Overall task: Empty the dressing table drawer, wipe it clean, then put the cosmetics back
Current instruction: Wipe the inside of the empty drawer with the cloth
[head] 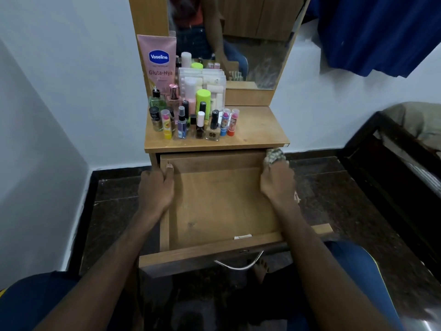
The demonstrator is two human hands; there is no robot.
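- The drawer stands pulled out from under the bench, its wooden floor bare and open between both side walls.
- Left hand grips the drawer's left wall near the back corner, fingers curled over the edge, thumb inside.
- Cosmetics crowd the bench's left half above the drawer; a pink lotion tube leans behind them.
- Right hand pinches a speckled cloth against the drawer's back right corner, under the bench's edge.
- A bed frame stands right of the drawer, dark floor between.
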